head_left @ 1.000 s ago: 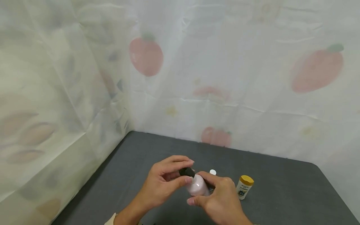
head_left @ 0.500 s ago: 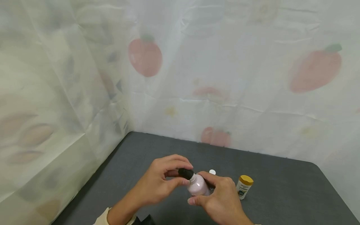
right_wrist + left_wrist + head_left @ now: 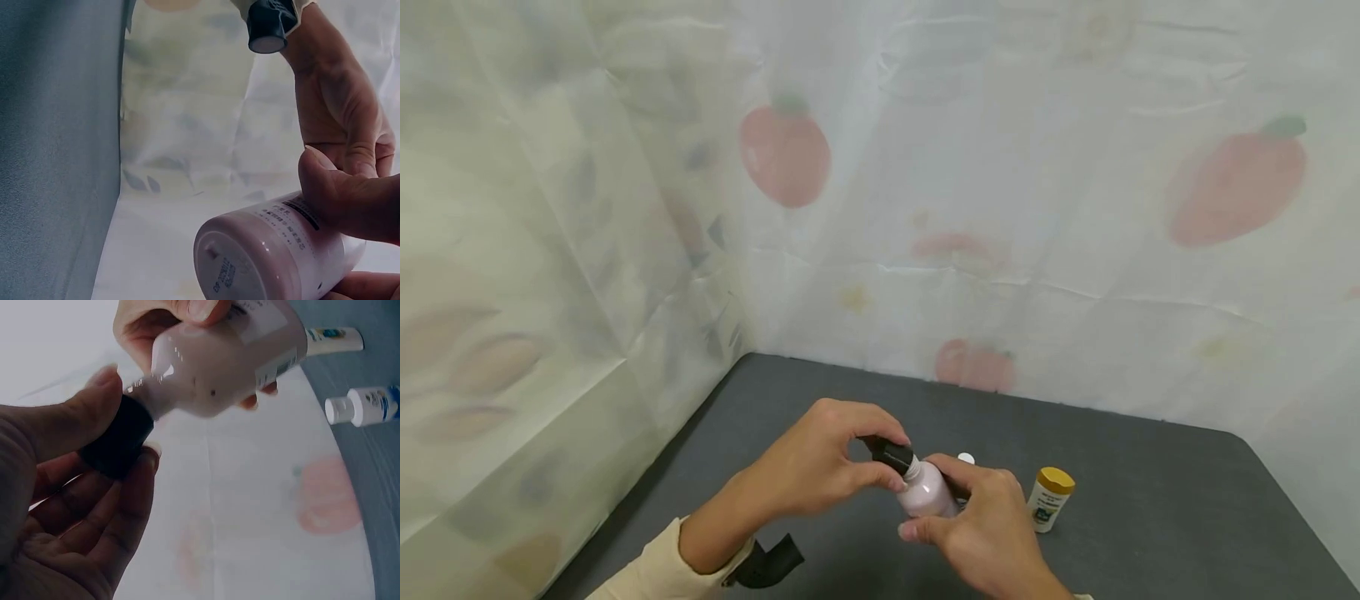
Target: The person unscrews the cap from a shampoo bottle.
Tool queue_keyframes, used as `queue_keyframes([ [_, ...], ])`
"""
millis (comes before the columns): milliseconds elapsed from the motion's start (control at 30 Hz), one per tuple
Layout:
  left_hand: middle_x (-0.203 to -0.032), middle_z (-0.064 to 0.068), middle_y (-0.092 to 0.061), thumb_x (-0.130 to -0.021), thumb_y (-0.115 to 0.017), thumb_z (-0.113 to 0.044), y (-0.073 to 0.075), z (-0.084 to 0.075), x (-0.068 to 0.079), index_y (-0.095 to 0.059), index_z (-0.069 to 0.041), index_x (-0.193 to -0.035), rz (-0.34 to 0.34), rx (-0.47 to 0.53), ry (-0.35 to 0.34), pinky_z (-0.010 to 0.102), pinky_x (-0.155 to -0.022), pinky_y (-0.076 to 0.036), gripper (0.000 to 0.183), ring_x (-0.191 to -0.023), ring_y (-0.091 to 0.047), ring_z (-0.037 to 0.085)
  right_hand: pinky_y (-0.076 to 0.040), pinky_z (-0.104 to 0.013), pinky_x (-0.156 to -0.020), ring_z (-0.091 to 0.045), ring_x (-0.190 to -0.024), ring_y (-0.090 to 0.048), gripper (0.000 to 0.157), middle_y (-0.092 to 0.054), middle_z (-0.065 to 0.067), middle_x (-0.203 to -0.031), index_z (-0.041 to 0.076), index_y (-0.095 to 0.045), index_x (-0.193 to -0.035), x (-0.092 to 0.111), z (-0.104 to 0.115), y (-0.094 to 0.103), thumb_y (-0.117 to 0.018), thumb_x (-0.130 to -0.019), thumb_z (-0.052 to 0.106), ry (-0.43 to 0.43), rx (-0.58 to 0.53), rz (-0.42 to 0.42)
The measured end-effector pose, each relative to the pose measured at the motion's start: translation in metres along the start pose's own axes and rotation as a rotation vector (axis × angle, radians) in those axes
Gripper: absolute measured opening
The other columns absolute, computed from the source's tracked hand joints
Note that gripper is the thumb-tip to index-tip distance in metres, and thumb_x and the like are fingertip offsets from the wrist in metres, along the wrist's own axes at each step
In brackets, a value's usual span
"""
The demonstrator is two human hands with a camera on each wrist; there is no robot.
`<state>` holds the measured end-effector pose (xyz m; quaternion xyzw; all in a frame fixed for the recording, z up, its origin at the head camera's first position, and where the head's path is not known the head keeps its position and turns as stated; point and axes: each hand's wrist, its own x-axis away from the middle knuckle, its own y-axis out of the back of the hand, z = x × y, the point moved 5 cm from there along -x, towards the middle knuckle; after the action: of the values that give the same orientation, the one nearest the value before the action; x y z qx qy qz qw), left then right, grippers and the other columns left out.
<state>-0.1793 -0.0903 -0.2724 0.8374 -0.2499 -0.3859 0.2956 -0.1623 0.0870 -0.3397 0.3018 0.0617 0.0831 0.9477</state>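
My right hand [image 3: 988, 525] grips the body of a pale pink bottle [image 3: 927, 493], which is tilted with its neck toward the left. With thumb and fingers, my left hand [image 3: 820, 458] pinches the black cap [image 3: 893, 456] at the neck. In the left wrist view, part of the threaded neck [image 3: 139, 387] shows beside the cap [image 3: 119, 439]. The right wrist view shows the base and printed label of the pink bottle [image 3: 275, 250], held above the dark table. My right thumb [image 3: 331, 187] lies along its side.
A white bottle with a yellow cap [image 3: 1051, 500] stands on the dark grey table [image 3: 1157, 500] to the right. Behind my right hand, a white-capped bottle [image 3: 375, 406] is mostly hidden in the head view. Fruit-printed sheeting [image 3: 1045, 208] encloses the table's back and left.
My left hand has turned around the cap, its wrist rising and swinging left so more sleeve shows. More of the bottle's neck is visible. My right hand stays nearly still.
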Motion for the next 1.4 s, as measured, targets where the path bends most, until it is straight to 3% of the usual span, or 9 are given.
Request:
queue_keyframes([
  [167,-0.103,-0.004,-0.074,-0.083,-0.078,-0.03,0.002,0.006,-0.002,-0.072,-0.014,-0.112,0.029,0.032,0.042,0.02,-0.077,-0.058,0.034,-0.088,-0.069,0.003,-0.053,-0.022,-0.066,-0.005,-0.084,-0.066,0.049,-0.074,0.012,-0.098,0.036,-0.07,-0.106,-0.003,0.0,-0.001,-0.089,-0.062,0.049,0.01,-0.005,-0.018],
  [333,-0.111,-0.003,-0.071,-0.088,-0.072,-0.027,0.003,0.01,-0.001,-0.068,-0.017,-0.126,0.06,-0.026,-0.027,0.019,-0.076,-0.056,0.04,-0.092,-0.067,0.004,-0.053,-0.022,-0.067,-0.004,-0.084,-0.066,0.051,-0.074,0.012,-0.097,0.035,-0.07,-0.107,-0.004,0.0,-0.002,-0.089,-0.062,0.049,0.029,0.01,-0.042],
  [533,-0.11,-0.004,-0.065,-0.092,-0.068,-0.023,0.004,0.011,0.001,-0.069,-0.019,-0.124,0.065,-0.073,-0.075,0.018,-0.074,-0.053,0.032,-0.089,-0.06,0.001,-0.053,-0.022,-0.069,-0.003,-0.084,-0.068,0.048,-0.075,0.012,-0.094,0.035,-0.07,-0.105,-0.005,0.001,-0.004,-0.09,-0.062,0.047,0.053,-0.003,-0.066],
  [700,-0.111,-0.005,-0.068,-0.087,-0.074,-0.025,0.007,0.017,0.004,-0.072,-0.019,-0.116,0.009,-0.063,-0.062,0.022,-0.075,-0.056,0.03,-0.093,-0.064,0.004,-0.054,-0.022,-0.071,-0.003,-0.085,-0.068,0.049,-0.075,0.011,-0.093,0.034,-0.071,-0.106,-0.006,0.001,-0.006,-0.09,-0.063,0.044,0.06,-0.029,-0.069],
  [1067,-0.1,-0.002,-0.076,-0.074,-0.086,-0.022,0.016,0.033,0.017,-0.076,-0.015,-0.103,-0.215,0.002,-0.048,0.025,-0.078,-0.059,0.031,-0.093,-0.07,0.01,-0.054,-0.023,-0.073,-0.005,-0.084,-0.067,0.044,-0.074,0.012,-0.09,0.035,-0.071,-0.102,-0.008,-0.001,-0.012,-0.092,-0.063,0.034,0.065,-0.057,-0.076],
  [1400,-0.103,-0.006,-0.076,-0.078,-0.083,-0.025,0.011,0.052,0.033,-0.074,-0.024,-0.109,-0.227,0.005,0.092,0.026,-0.08,-0.06,0.033,-0.093,-0.071,0.006,-0.057,-0.023,-0.076,-0.006,-0.089,-0.069,0.048,-0.073,0.011,-0.097,0.033,-0.071,-0.106,-0.012,-0.005,-0.021,-0.093,-0.063,0.032,0.071,-0.082,-0.07],
])
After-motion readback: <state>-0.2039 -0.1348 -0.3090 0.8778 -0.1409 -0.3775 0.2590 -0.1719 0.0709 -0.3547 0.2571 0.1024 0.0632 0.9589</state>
